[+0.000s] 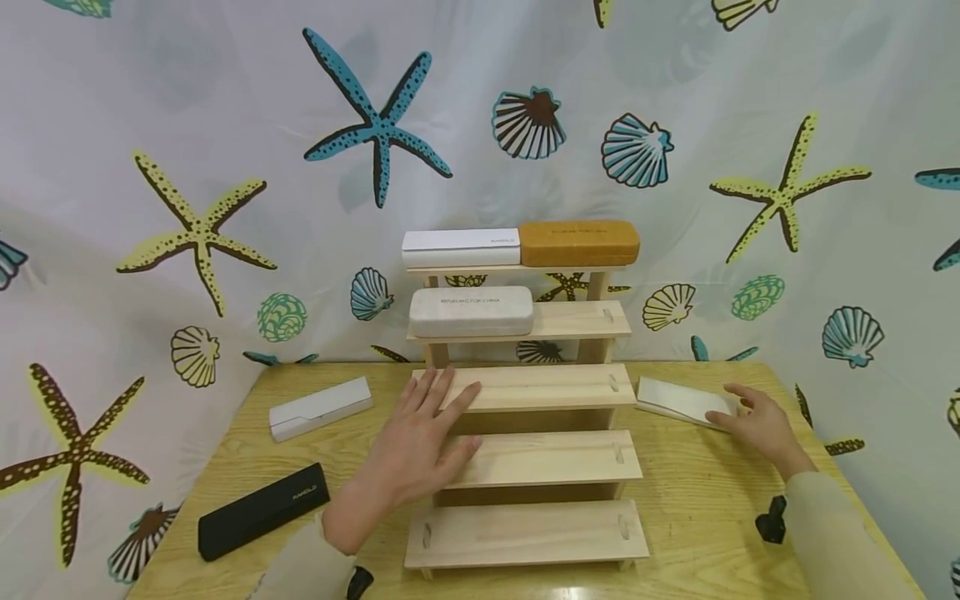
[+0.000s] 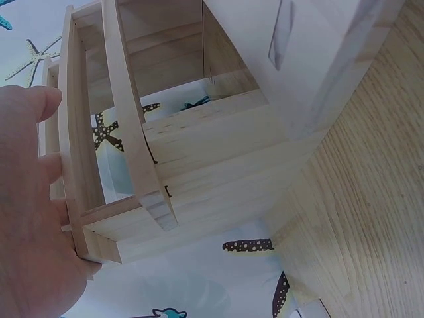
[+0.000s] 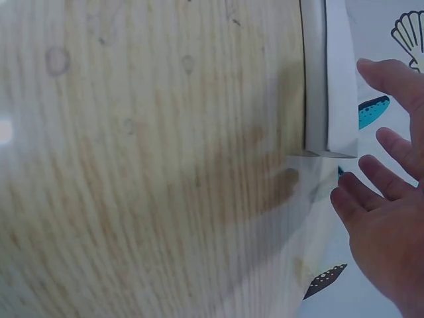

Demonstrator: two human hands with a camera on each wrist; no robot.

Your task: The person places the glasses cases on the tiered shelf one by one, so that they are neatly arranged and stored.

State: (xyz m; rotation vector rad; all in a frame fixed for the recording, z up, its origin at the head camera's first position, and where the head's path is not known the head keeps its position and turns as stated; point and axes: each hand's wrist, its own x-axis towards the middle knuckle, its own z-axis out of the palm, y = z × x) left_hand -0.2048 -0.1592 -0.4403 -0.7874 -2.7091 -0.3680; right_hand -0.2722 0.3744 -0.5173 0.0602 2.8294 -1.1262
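A stepped wooden display rack stands in the middle of the table. My left hand is at its left side with fingers spread over the middle steps; whether it touches the wood is unclear. On the table to the right lies a white glasses case. My right hand reaches to this case's right end, thumb and fingers apart and loosely bent. In the right wrist view the thumb is close beside the white case, and nothing is gripped.
The top step bears a white glasses case and an orange-brown one. An off-white case sits on the step below. On the table's left lie a white case and a black case. A patterned curtain hangs behind.
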